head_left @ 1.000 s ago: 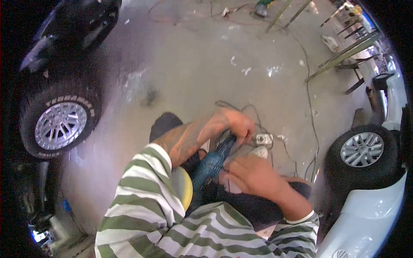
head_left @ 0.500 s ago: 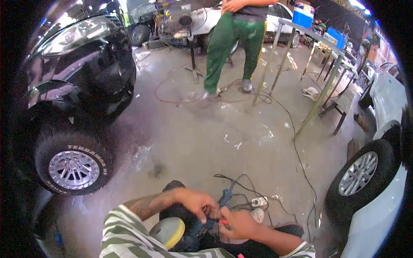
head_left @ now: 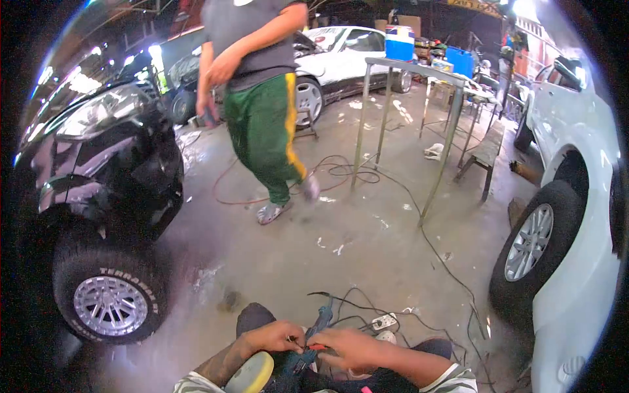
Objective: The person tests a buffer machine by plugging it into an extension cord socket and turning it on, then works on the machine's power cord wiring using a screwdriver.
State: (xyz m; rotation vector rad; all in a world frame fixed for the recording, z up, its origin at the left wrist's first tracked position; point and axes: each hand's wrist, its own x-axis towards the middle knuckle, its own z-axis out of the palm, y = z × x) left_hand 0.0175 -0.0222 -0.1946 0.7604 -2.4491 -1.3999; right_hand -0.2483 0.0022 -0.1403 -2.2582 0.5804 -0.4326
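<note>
Low in the head view, a blue power polisher (head_left: 320, 319) lies across my lap, its round pad (head_left: 251, 374) with a yellow edge turned to the left. My right hand (head_left: 350, 348) is closed around a small tool with a red handle (head_left: 317, 346), held over the polisher's body. Right at the tool's tip, my left hand (head_left: 275, 336) has its fingers pinched together; what they hold is too small to make out. A dark cable runs from the polisher's far end onto the floor.
A white power outlet block (head_left: 384, 321) lies among cables beyond my right hand. A black vehicle (head_left: 108, 150) stands left, a white one (head_left: 576, 281) right. Ahead, a person in green trousers (head_left: 259, 128) walks near a red hose (head_left: 229, 196) and a metal table (head_left: 419, 67).
The view has tilted up, so the hands sit lower in it. The person ahead has moved left and closer. My hands stay together at the polisher, the red-handled tool still in the right.
</note>
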